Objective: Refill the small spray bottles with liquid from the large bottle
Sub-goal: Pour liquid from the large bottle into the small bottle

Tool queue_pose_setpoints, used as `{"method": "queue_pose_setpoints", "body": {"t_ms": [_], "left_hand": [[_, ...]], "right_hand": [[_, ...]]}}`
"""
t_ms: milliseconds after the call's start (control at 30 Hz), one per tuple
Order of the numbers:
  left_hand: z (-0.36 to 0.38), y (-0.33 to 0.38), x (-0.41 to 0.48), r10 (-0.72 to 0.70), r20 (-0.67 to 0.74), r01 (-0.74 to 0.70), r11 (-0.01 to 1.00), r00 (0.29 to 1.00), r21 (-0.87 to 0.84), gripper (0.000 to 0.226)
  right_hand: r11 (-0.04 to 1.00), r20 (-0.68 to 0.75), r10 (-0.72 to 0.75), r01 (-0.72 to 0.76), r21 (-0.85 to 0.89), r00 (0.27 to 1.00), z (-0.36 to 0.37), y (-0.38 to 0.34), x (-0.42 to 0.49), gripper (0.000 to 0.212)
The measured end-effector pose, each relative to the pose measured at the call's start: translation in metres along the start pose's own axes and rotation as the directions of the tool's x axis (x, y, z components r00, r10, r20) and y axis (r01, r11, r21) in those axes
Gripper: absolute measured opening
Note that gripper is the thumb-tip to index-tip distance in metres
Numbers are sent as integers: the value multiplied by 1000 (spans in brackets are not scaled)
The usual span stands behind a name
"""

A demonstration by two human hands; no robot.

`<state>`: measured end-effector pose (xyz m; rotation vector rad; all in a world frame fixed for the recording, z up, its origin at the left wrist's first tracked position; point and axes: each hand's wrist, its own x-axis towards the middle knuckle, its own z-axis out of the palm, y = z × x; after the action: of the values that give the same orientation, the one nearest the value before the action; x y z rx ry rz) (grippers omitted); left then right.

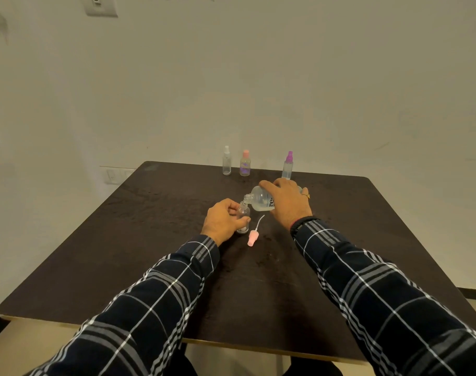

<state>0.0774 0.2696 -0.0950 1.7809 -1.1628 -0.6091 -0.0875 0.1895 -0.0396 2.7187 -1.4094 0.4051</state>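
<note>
My right hand (287,202) grips the large clear bottle (261,200), tipped on its side with its open neck over the mouth of a small clear spray bottle (243,217). My left hand (223,221) holds that small bottle upright on the dark table (155,253). Its pink spray cap with a white tube (253,236) lies on the table just in front of it. Three more small spray bottles stand at the far edge: one with a white cap (226,161), one with a pink cap (245,163), and one with a purple cap (288,165).
The table stands against a plain wall. A wall socket (112,175) shows beyond the table's far left corner. My plaid sleeves cover the near part of the table.
</note>
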Motion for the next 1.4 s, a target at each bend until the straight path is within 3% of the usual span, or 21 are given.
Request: {"method": "queue_pose_setpoints", "body": {"t_ms": [1400], "left_hand": [[-1, 2, -3, 11, -5, -11, 999, 1000, 35, 35]], "right_hand": [[1000, -12, 3, -3, 8, 1000, -1, -1, 0, 66]]}}
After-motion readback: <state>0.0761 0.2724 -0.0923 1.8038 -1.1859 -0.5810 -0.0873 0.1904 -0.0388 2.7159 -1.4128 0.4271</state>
